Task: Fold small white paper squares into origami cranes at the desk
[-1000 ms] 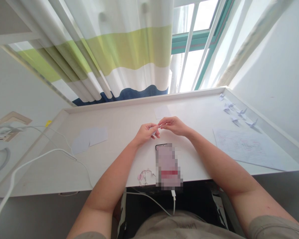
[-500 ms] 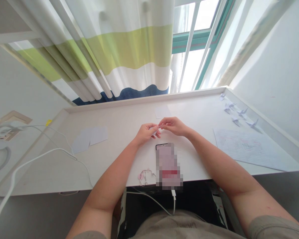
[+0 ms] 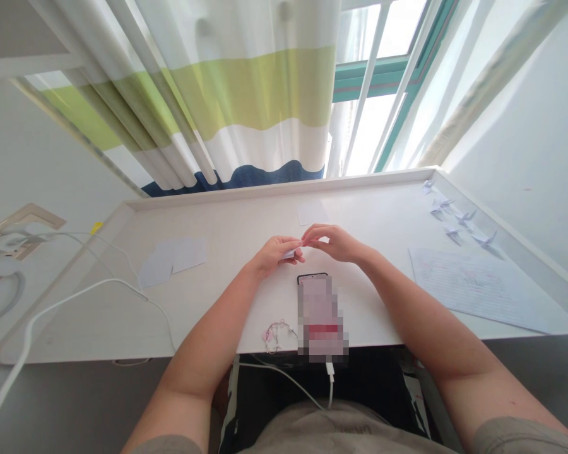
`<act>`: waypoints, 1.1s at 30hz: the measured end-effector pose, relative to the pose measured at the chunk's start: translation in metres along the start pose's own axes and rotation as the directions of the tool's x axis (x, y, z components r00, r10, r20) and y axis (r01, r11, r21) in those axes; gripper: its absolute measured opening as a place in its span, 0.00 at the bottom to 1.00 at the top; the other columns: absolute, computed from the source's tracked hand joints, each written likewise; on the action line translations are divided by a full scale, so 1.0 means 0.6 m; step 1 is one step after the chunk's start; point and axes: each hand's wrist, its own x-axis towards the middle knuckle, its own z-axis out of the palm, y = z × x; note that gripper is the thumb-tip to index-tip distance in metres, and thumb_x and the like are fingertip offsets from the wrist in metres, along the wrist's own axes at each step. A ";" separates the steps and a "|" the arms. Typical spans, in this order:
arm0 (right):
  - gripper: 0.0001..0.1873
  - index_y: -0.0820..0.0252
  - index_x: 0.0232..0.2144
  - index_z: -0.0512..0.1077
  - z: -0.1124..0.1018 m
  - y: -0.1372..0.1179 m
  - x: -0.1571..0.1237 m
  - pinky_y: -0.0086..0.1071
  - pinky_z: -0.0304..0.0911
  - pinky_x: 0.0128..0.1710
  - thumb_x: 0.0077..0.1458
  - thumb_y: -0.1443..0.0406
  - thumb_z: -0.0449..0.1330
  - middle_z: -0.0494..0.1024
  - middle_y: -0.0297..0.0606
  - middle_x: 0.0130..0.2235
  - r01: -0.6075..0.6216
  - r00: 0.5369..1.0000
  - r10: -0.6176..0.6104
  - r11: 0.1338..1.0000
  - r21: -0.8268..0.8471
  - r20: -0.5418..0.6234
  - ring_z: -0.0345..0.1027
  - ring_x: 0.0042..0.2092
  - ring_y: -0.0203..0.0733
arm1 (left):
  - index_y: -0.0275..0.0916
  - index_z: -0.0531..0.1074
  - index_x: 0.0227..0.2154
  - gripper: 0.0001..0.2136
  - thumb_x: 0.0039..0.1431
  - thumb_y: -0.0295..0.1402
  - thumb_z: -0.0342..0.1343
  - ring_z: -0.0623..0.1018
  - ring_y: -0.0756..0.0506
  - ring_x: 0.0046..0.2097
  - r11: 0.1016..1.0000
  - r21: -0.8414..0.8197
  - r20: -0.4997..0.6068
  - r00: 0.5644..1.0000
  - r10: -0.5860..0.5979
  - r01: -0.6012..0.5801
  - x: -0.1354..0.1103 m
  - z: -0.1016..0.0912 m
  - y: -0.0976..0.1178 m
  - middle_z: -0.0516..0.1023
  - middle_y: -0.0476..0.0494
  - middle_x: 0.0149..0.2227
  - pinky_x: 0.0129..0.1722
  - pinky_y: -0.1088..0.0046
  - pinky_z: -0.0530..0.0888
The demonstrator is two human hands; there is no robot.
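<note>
A small piece of folded white paper (image 3: 290, 253) is held above the desk. My left hand (image 3: 272, 254) grips it between thumb and fingers, which hide much of it. With its fingertips together, my right hand (image 3: 334, 241) pinches the paper's right end, close against the left fingertips. Just below my hands, a phone (image 3: 318, 302) with a blurred screen lies on the desk, its strap of beads (image 3: 278, 334) beside it. Beyond the hands lies a square white sheet (image 3: 311, 212).
Several folded paper birds (image 3: 464, 217) stand at the desk's right rim. Nearer me is a sheet with writing (image 3: 473, 280). Two blank papers (image 3: 189, 255) lie on the left. White cables (image 3: 94, 284) cross the left edge, and a charging cable (image 3: 330, 372) runs from the phone.
The view has shifted slightly. Both hands keep almost the same place, and a little more of the folded paper shows under my left thumb.
</note>
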 end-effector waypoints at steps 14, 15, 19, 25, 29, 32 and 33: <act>0.08 0.56 0.38 0.80 0.004 0.004 -0.001 0.45 0.75 0.50 0.64 0.60 0.63 0.83 0.40 0.44 0.000 1.000 0.001 1.000 0.029 -0.011 0.78 0.44 0.43 | 0.36 0.78 0.29 0.14 0.53 0.43 0.71 0.79 0.48 0.33 1.000 -0.003 -0.032 0.999 0.006 -0.006 0.006 0.001 -0.008 0.77 0.46 0.28 0.37 0.71 0.72; 0.08 0.55 0.38 0.81 0.003 0.004 0.000 0.45 0.75 0.50 0.64 0.60 0.63 0.83 0.40 0.43 -0.004 1.000 0.004 1.000 0.028 -0.015 0.78 0.44 0.43 | 0.36 0.78 0.29 0.14 0.53 0.43 0.71 0.79 0.48 0.33 1.000 0.001 -0.027 1.000 0.004 -0.004 0.005 0.001 -0.008 0.78 0.46 0.28 0.37 0.71 0.72; 0.09 0.56 0.36 0.80 0.005 0.008 0.002 0.46 0.75 0.50 0.64 0.59 0.63 0.83 0.40 0.41 -0.024 1.000 0.024 0.999 0.022 -0.015 0.77 0.43 0.43 | 0.36 0.79 0.29 0.13 0.55 0.42 0.70 0.79 0.48 0.34 1.000 0.017 -0.012 1.000 -0.002 0.002 0.006 -0.001 -0.009 0.78 0.45 0.28 0.39 0.70 0.73; 0.09 0.57 0.35 0.78 0.008 0.011 0.000 0.46 0.75 0.51 0.61 0.58 0.64 0.82 0.41 0.41 -0.112 0.994 0.113 0.990 0.079 0.000 0.76 0.44 0.44 | 0.36 0.80 0.30 0.15 0.52 0.44 0.71 0.79 0.48 0.34 0.999 0.032 0.008 1.000 -0.002 0.001 0.009 -0.002 -0.014 0.80 0.44 0.28 0.38 0.71 0.73; 0.10 0.58 0.36 0.77 0.012 0.009 0.002 0.45 0.74 0.50 0.56 0.59 0.69 0.82 0.39 0.38 -0.262 0.961 0.277 0.932 0.251 -0.026 0.77 0.43 0.43 | 0.36 0.81 0.34 0.16 0.53 0.46 0.71 0.80 0.47 0.34 0.998 0.040 -0.011 0.999 0.049 -0.049 0.011 0.002 -0.019 0.81 0.44 0.28 0.35 0.72 0.73; 0.12 0.59 0.36 0.77 0.015 0.007 0.005 0.44 0.74 0.48 0.53 0.59 0.71 0.82 0.38 0.35 -0.356 0.923 0.384 0.831 0.427 0.022 0.77 0.39 0.43 | 0.36 0.81 0.36 0.17 0.55 0.47 0.70 0.81 0.46 0.34 0.991 0.066 -0.047 0.992 0.118 -0.115 0.012 0.007 -0.023 0.81 0.44 0.29 0.34 0.72 0.74; 0.12 0.59 0.36 0.77 0.016 0.006 0.006 0.44 0.74 0.49 0.52 0.59 0.72 0.82 0.38 0.34 -0.369 0.915 0.401 0.796 0.479 0.038 0.77 0.38 0.43 | 0.36 0.81 0.37 0.18 0.55 0.48 0.70 0.81 0.46 0.34 0.987 0.081 -0.060 0.988 0.140 -0.135 0.011 0.009 -0.023 0.82 0.43 0.29 0.34 0.72 0.74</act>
